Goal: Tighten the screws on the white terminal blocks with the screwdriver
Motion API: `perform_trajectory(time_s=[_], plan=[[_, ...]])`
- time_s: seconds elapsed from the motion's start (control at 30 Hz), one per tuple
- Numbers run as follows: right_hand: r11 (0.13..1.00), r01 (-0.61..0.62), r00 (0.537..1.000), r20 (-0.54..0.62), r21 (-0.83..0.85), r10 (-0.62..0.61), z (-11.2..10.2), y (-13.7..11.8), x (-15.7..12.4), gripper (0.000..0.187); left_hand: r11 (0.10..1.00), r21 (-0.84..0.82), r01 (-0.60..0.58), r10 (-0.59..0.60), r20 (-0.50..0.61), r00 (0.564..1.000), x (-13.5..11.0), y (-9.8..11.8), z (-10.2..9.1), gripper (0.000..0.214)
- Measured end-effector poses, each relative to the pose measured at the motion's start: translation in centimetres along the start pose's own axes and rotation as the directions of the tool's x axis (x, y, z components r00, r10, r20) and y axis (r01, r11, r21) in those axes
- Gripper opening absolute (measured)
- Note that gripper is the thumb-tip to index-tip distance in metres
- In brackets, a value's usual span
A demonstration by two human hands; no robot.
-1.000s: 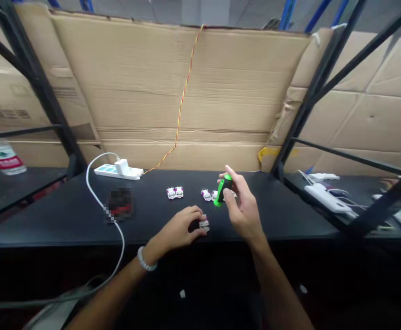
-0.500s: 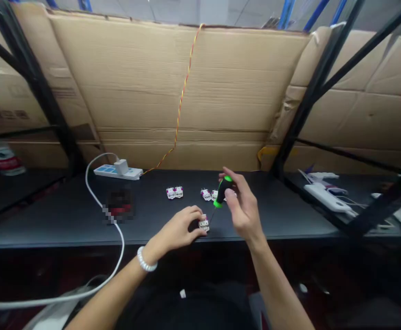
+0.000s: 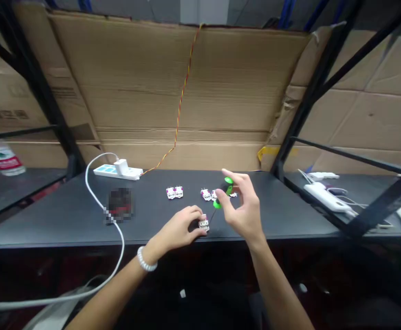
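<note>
Near the front edge of the dark tabletop, my left hand pinches a small white block with purple parts, too small to identify. My right hand grips a black and green screwdriver by its handle, thumb and fingers around it. The screwdriver tilts, its thin shaft pointing down to the right side of the block; whether the tip sits in a screw cannot be seen. Behind the hands lie two similar white and purple pieces side by side. More such pieces lie partly hidden behind the screwdriver and right hand.
A white power strip with a plugged-in adapter stands at the back left. Its white cable runs over the front edge. A blurred dark object lies beside the cable. Cardboard and black frame posts enclose the tabletop.
The fingers of my right hand have shifted around the screwdriver handle, with the thumb now further left across it. My left hand and the block stay in place.
</note>
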State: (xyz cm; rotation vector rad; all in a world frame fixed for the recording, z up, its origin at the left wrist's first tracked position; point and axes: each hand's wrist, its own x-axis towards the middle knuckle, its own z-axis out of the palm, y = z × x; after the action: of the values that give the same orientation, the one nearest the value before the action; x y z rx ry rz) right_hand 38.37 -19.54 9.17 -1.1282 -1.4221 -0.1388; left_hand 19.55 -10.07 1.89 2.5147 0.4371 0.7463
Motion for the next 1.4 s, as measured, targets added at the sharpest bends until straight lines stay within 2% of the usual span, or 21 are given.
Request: perform_trajectory(time_s=[0.17,0.33,0.53,0.7,0.9,1.07,1.23,1.4], plan=[[0.990,-0.015,0.997,0.076,0.139,0.005,-0.02,0.08,-0.07,0.049,1.000,0.003,-0.001,0.001,0.002,1.000,0.04,0.07,-0.04,0.017],[1.000,0.018,1.000,-0.005,-0.015,-0.018,0.03,-0.19,-0.01,0.047,1.000,-0.006,-0.002,0.002,0.000,1.000,0.03,0.17,-0.10,0.017],[0.998,0.008,0.997,0.072,0.068,-0.013,-0.10,-0.13,0.00,0.053,1.000,-0.008,-0.007,0.007,-0.002,1.000,0.01,0.02,-0.03,0.016],[0.998,0.031,0.999,-0.016,-0.053,-0.032,-0.11,-0.40,0.08,0.045,1.000,-0.008,-0.013,0.013,-0.010,1.000,0.01,0.01,-0.01,0.018],[0.997,0.027,0.998,0.052,0.070,-0.031,-0.17,-0.46,-0.03,0.051,1.000,-0.007,-0.001,0.001,0.000,1.000,0.01,0.08,0.01,0.017],[0.999,0.009,1.000,0.003,-0.048,-0.009,0.09,-0.48,-0.01,0.052,1.000,-0.012,-0.006,0.006,-0.004,1.000,-0.02,0.00,0.02,0.016],[0.999,0.003,0.998,0.059,0.035,-0.005,-0.09,-0.30,-0.03,0.056,1.000,0.005,-0.006,0.006,-0.002,1.000,0.00,0.07,-0.07,0.015],[0.998,-0.001,1.000,0.007,-0.064,0.002,-0.17,-0.63,0.08,0.052,1.000,0.002,-0.006,0.006,0.004,1.000,-0.04,0.04,-0.09,0.015]])
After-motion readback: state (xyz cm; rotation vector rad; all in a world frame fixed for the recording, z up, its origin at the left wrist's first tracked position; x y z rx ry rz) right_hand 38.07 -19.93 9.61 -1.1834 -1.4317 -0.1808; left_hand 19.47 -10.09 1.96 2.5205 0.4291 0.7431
